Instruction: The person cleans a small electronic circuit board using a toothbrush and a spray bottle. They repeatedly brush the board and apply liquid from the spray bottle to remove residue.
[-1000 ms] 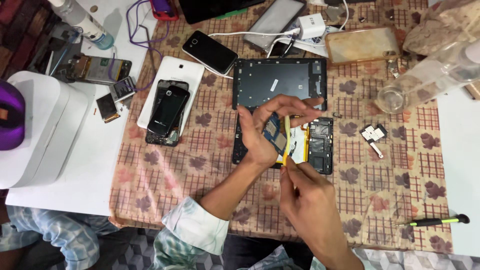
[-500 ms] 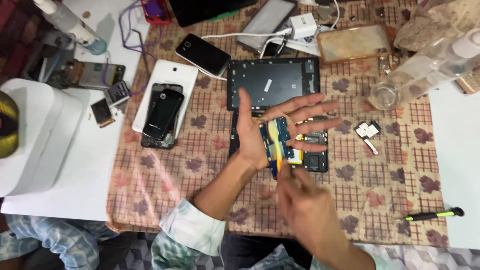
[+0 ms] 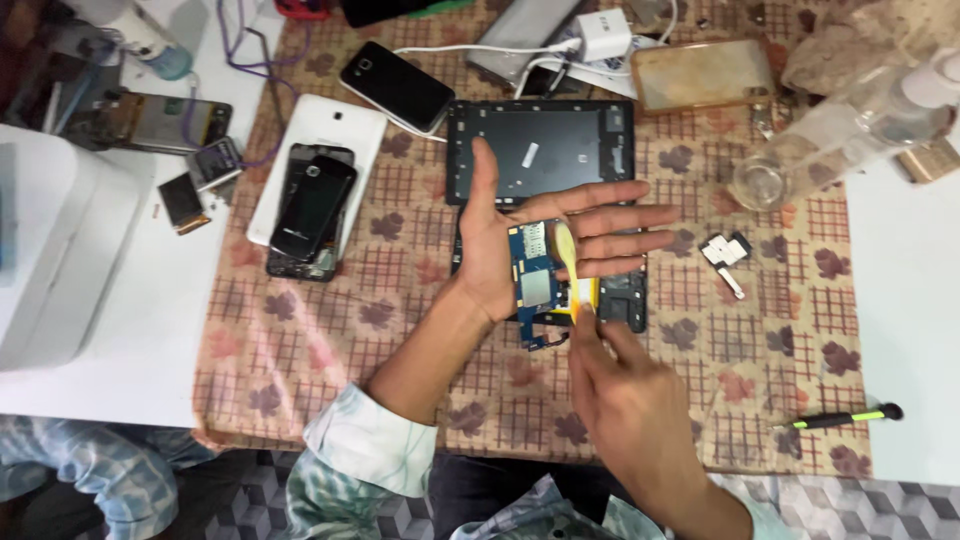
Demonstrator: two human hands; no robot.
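lying flat across the open palm of the left hand, a blue circuit board with a silver metal shield faces up, its lower end hanging past the heel of the palm with a thin dark cable trailing from it. the left hand is spread wide, fingers stretched to the right and thumb pointing up, so the board rests on it rather than being gripped. the right hand comes in from below and pinches a slim yellow pry tool between thumb and forefinger; the tool runs upward and its pale tip lies on the board's right edge, against the left fingers.

under both hands sits an opened tablet body, black, with a yellow-edged battery partly hidden by the board. just above it lies a black tablet back panel, flat on the checked, leaf-printed cloth that covers the table. to the left, a stack of dark phones rests on a white tablet, and another black phone lies near the top. a white charger with cables sits at the top edge, beside a clear amber phone case. a clear plastic bottle lies tilted at the right. a small black and white part sits apart on the cloth, and a green-handled screwdriver lies at the lower right.
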